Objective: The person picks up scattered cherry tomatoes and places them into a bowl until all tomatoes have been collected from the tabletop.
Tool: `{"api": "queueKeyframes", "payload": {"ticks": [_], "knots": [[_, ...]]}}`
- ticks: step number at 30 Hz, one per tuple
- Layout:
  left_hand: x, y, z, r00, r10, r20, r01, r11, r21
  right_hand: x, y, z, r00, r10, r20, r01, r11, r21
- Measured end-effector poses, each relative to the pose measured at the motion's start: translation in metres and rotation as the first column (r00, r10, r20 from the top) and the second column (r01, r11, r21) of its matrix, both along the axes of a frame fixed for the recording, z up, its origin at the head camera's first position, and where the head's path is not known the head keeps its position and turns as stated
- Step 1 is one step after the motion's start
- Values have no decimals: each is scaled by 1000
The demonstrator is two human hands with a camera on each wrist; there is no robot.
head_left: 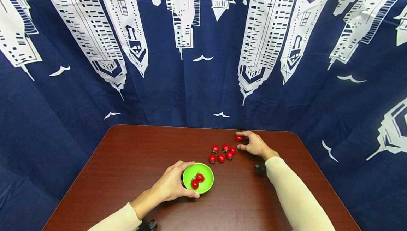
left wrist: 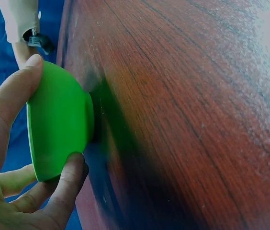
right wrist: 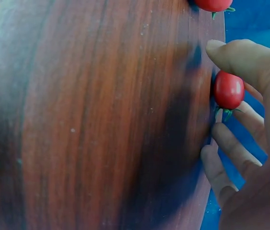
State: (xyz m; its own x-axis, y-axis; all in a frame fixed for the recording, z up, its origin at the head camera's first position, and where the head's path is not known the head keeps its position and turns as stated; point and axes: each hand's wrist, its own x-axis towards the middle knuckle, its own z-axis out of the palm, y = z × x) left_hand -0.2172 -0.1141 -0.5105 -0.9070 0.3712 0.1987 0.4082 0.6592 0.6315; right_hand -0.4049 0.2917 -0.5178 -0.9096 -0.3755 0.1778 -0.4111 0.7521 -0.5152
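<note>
Right hand (right wrist: 250, 158) fingertips pinching red tomato (right wrist: 228, 89), dark wooden table (right wrist: 101, 120) beneath

green bowl (head_left: 206, 185): upright, near table edge, two tomatoes inside | red cherry tomato (head_left: 239, 138): on table, far side
</note>
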Motion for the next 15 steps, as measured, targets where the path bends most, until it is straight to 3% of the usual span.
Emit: {"api": "queueKeyframes", "payload": {"ticks": [9, 15], "knots": [[-2, 0, -1, 1000, -14, -8, 14, 1000, -1, 0, 4, -5, 1000, -27, -4, 27, 998, -49], [-2, -1, -1, 1000, -17, -5, 17, 1000, -7, -2, 5, -5, 995, -87, 49, 91, 992, -82]]}}
